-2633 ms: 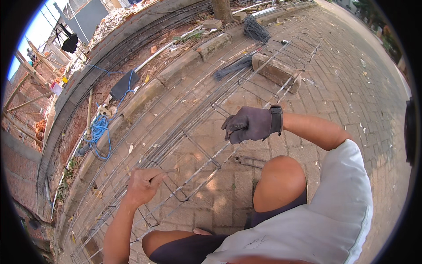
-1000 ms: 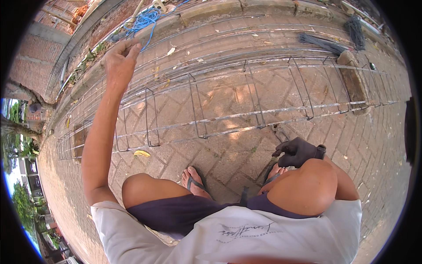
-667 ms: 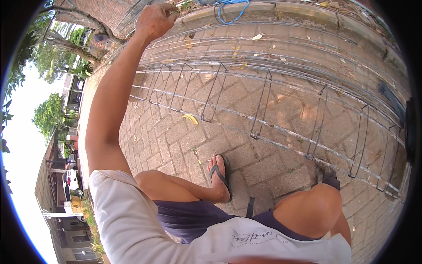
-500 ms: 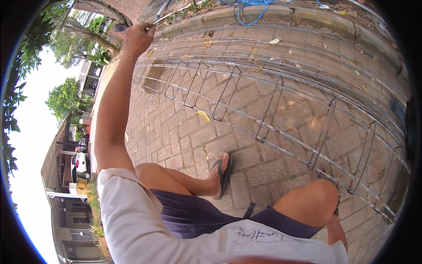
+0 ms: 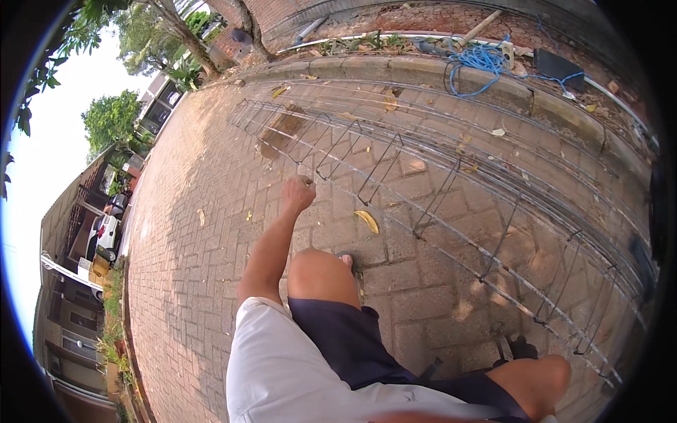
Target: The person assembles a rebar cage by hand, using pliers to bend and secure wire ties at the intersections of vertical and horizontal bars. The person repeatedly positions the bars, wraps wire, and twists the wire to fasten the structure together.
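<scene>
A long steel reinforcement cage (image 5: pixel 482 276) lies on the paving, with thin rectangular stirrups along its rusty, pale-flecked bars. My left hand (image 5: pixel 300 194) is closed in a fist beside the cage's near lower bar, toward its far end. I cannot make out what its fingers hold, or whether they touch the bar. A wooden block (image 5: pixel 281 134) sits under the far end of the cage. My right hand is out of sight; my bent right knee (image 5: pixel 539 377) shows at the lower right.
Loose long bars lie behind the cage, along a concrete kerb (image 5: pixel 416 68). Beyond the kerb are a coiled blue hose or cord (image 5: pixel 479 62) and a dark flat panel (image 5: pixel 558 69). A yellow leaf (image 5: pixel 367 222) lies on the brick paving (image 5: pixel 211 282). Trees, houses and a parked white car (image 5: pixel 104 236) stand left.
My left hand has come down from the far end, beyond the cage, to beside its near lower bar. The arm is now bent. The view has shifted, showing more paving at left.
</scene>
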Tool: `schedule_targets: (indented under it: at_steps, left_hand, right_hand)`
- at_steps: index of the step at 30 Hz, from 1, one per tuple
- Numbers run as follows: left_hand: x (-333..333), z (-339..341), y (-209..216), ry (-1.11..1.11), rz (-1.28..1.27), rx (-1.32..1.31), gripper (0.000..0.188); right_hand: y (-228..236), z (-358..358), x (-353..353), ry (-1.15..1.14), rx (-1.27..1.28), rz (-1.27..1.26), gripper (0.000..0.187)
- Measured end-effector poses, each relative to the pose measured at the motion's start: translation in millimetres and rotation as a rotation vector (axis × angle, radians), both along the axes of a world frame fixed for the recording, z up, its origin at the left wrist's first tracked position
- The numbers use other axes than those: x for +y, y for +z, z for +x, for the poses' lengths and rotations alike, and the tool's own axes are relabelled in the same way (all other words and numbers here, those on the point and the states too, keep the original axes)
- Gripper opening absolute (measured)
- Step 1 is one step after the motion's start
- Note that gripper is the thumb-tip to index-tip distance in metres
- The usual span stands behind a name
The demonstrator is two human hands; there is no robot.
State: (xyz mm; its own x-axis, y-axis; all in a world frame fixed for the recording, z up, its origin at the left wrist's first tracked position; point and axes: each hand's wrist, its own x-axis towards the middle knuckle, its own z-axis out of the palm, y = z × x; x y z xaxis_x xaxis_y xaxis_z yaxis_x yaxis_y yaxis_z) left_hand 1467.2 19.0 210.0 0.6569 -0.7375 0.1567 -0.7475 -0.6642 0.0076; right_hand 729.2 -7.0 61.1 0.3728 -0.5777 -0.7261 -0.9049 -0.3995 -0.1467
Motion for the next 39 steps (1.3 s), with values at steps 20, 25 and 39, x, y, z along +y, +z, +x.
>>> schedule_targets:
  at_steps: [20,25,39]
  left_hand:
    - [-184,186,-61,-1.092,0.541,0.36,0.048]
    - [-199,200,-73,-1.109,0.688,0.577,0.049]
    - [-142,210,-38,-1.12,0.343,0.464,0.048]
  right_hand:
    - [200,173,-14,-0.776,-0.327,0.346,0.035]
    - [204,260,-49,-0.834,-0.542,-0.229,0.018]
    - [112,283,-109,0.514,0.109,-0.417,0.021]
